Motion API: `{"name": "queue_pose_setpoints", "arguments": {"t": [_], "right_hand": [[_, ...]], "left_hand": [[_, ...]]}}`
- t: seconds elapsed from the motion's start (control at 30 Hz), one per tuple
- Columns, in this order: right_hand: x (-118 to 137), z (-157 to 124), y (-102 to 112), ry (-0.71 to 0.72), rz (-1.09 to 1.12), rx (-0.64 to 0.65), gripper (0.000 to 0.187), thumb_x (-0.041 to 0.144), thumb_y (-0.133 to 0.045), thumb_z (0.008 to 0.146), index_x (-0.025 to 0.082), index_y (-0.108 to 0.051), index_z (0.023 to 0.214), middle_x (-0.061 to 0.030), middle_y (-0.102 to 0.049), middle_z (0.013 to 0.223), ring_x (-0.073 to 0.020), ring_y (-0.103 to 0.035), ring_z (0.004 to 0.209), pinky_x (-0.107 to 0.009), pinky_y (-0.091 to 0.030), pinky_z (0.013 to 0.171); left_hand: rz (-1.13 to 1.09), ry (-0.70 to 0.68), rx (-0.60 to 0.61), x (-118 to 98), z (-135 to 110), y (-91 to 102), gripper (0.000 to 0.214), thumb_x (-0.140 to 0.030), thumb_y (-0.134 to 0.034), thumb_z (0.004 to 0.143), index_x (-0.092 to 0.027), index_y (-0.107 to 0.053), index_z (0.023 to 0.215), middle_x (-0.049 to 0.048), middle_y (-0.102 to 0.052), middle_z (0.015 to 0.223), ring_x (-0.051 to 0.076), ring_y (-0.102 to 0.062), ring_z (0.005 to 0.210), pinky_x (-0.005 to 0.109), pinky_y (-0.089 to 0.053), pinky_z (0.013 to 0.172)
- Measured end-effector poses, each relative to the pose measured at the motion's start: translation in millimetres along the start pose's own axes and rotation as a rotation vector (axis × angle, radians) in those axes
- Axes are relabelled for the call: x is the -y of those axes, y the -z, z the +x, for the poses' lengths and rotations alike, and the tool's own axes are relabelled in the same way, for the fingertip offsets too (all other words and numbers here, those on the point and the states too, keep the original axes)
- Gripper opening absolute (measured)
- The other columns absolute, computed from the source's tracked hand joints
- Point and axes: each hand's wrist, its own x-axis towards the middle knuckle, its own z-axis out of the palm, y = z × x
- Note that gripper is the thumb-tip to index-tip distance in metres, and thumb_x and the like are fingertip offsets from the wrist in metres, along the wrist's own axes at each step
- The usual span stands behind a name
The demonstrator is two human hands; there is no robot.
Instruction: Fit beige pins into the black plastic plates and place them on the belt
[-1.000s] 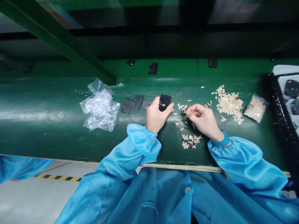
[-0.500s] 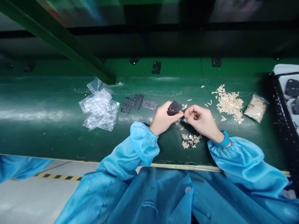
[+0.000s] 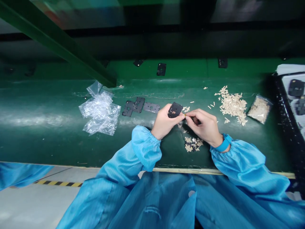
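My left hand (image 3: pixel 163 121) grips a thin black plate (image 3: pixel 175 110) with cut-outs, holding it up off the green surface. My right hand (image 3: pixel 203 123) pinches a tiny amber piece (image 3: pixel 185 114) between finger and thumb, right at the plate's lower right edge. Just beyond the fingertips lie a few beige pieces (image 3: pixel 186 109). Below my hands sits a small heap of beige and black pieces (image 3: pixel 192 144). A blue wristband (image 3: pixel 224 143) circles my right wrist.
A large heap of beige pieces (image 3: pixel 232 105) and a filled clear bag (image 3: pixel 259 109) lie to the right. Further left are black plates (image 3: pixel 132 105) and crumpled clear bags (image 3: pixel 101 111). A black-edged tray (image 3: pixel 289 95) holds more black parts at the far right.
My left hand has turned the black plate and holds it closer to my right hand. The amber piece in my right hand's pinch now sits at the plate's edge.
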Motion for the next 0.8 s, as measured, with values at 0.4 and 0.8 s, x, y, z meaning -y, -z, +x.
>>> {"name": "queue_pose_setpoints", "arguments": {"t": [0.4,0.8], "right_hand": [[1.6,3.7,3.1,-0.156,-0.009,-0.014,0.008,0.021,-0.063,0.093,0.022,-0.069,0.087,0.0006,-0.061,0.070,-0.0136,-0.051,0.057,-0.029,-0.043,0.057],[-8.0,14.3,26.3,-0.460,0.303,0.119,0.021,0.040,-0.070,0.092,0.019,-0.071,0.093,-0.0024,-0.064,0.079,-0.0131,-0.048,0.060,-0.029,-0.038,0.057]], "left_hand": [[0.015,0.029,-0.011,-1.7,-0.8,-1.7,0.031,-0.027,-0.083,0.070,-0.018,-0.062,0.091,-0.0035,-0.069,0.075,0.008,-0.056,0.059,0.022,-0.049,0.060],[0.392,-0.821,-0.072,21.4,2.6,25.1,0.052,-0.045,-0.088,0.074,-0.024,-0.067,0.117,0.0044,-0.077,0.101,0.015,-0.071,0.083,0.028,-0.056,0.075]]}}
